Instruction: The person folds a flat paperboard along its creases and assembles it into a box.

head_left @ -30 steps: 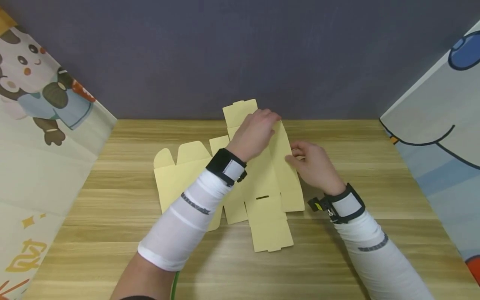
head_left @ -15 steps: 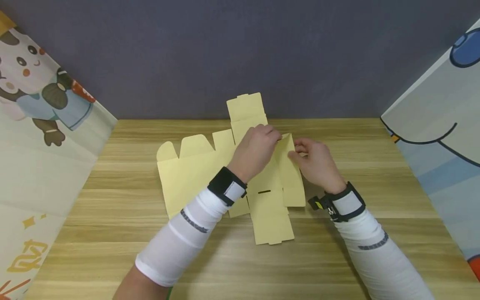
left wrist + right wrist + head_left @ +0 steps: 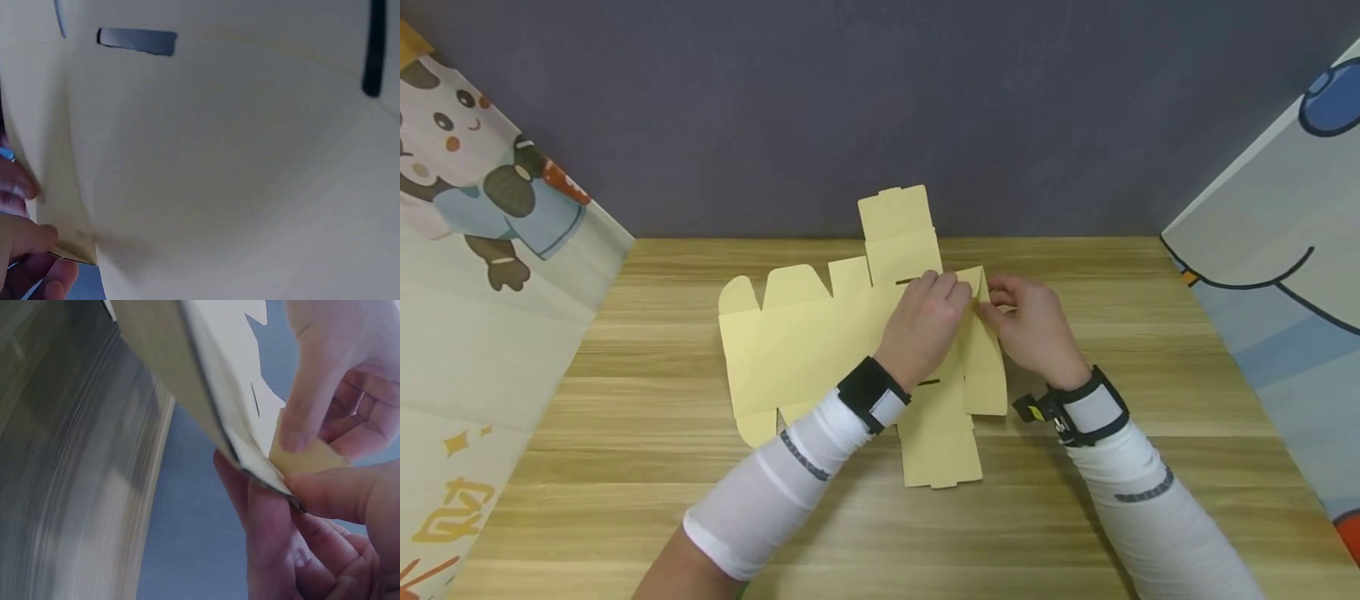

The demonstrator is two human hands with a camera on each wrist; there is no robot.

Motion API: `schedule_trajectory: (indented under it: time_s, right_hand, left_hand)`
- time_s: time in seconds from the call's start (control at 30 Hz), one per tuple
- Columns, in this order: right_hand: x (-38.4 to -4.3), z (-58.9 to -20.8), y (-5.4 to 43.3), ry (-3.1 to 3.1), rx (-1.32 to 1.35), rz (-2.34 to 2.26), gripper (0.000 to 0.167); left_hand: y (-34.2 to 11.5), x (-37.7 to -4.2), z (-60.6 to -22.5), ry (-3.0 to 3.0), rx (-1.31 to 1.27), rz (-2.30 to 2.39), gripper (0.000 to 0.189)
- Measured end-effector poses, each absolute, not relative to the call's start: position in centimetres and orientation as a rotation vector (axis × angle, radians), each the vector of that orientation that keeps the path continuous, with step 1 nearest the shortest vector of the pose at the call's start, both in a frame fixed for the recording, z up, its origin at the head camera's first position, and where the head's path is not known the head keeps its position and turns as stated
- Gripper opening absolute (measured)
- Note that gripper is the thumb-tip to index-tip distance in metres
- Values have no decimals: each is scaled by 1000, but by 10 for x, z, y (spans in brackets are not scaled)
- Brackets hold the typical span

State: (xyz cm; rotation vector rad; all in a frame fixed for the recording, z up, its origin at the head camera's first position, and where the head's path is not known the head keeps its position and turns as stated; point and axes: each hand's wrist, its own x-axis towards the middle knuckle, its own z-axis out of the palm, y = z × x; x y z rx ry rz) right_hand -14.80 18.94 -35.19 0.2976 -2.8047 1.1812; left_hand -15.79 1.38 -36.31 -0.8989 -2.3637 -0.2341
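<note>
A flat pale-yellow cardboard box blank (image 3: 797, 342) with cut flaps and slots lies across the wooden table. Its narrow right-hand panel (image 3: 987, 367) stands partly raised. My left hand (image 3: 925, 325) reaches over the blank and pinches a small end flap (image 3: 306, 457) at that panel's far end, thumb on top and fingers beneath. On the panel's right edge, my right hand (image 3: 1033, 329) grips the card between thumb and fingers, as the right wrist view shows up close. From the left wrist, the blank's face and dark slots (image 3: 137, 41) fill most of the view.
The wooden table (image 3: 625, 508) runs back to a dark grey-blue wall (image 3: 880, 100). Printed cartoon panels stand at the left (image 3: 497, 333) and right (image 3: 1262, 250). Both wrists wear black straps with cameras.
My left hand has come nearer and down from the panel's far end, folding the small flap in. The blank has shifted slightly; my right hand has stayed nearly in place.
</note>
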Motion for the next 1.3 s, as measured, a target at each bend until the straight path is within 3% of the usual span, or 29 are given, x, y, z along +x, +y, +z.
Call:
schedule_trajectory:
  time_s: [0.23,0.63,0.87,1.17,1.3]
  right_hand:
    - [-150,-355,198,-2798,329,1186,35]
    - [-149,-350,205,-2831,290,1176,38]
    - [-149,-350,206,-2821,291,1170,39]
    - [-156,-351,208,-2810,282,1084,36]
    - [-160,-352,207,-2784,294,1034,34]
  left_hand:
    - [-9,-170,-345,-2455,-804,-355,27]
    - [-94,-212,-307,-3069,-618,-333,58]
    - [-104,-218,-308,-3136,-643,-307,30]
    - [-89,-200,-317,-2824,-749,-261,2]
    - [-83,-190,-328,-2725,-845,-252,15]
